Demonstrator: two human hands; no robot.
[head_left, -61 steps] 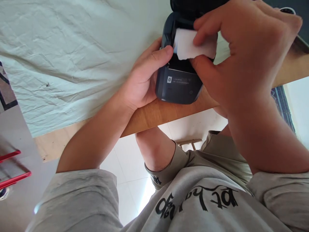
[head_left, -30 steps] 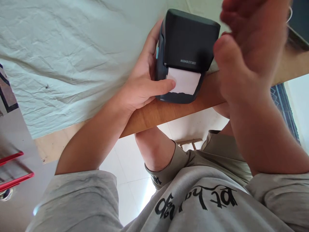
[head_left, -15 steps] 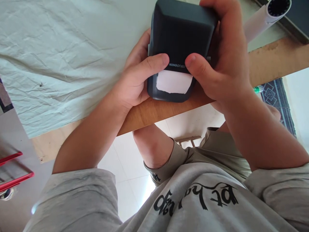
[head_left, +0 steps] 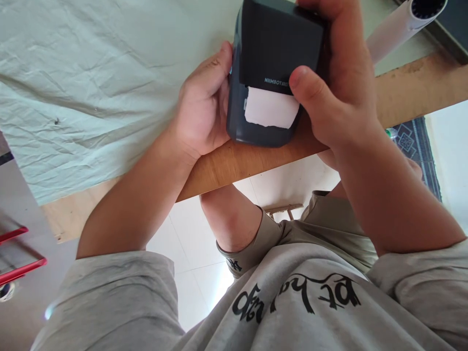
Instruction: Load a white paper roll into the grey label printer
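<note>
A dark label printer [head_left: 281, 48] marked NIIMBOT is held up between both hands, over the table's front edge. White label paper [head_left: 272, 108] with a torn lower edge sticks out of its front slot. My left hand [head_left: 206, 105] grips the printer's left side, its thumb along that side and its other fingers hidden behind or under the body. My right hand [head_left: 340, 83] is wrapped round the right side, with the thumb on the front beside the lettering and the fingers reaching over the far end.
Wrinkled pale green cloth [head_left: 109, 73] covers the table, whose bare wooden edge [head_left: 226, 165] runs along the front. A white cylindrical object [head_left: 397, 31] with a dark end lies at the upper right, near a dark flat object [head_left: 453, 24]. Red bars [head_left: 22, 270] show at lower left.
My left thumb has moved off the printer's front to its left side. The printer has shifted slightly up and right in view, and its lettering and paper show more fully on the left.
</note>
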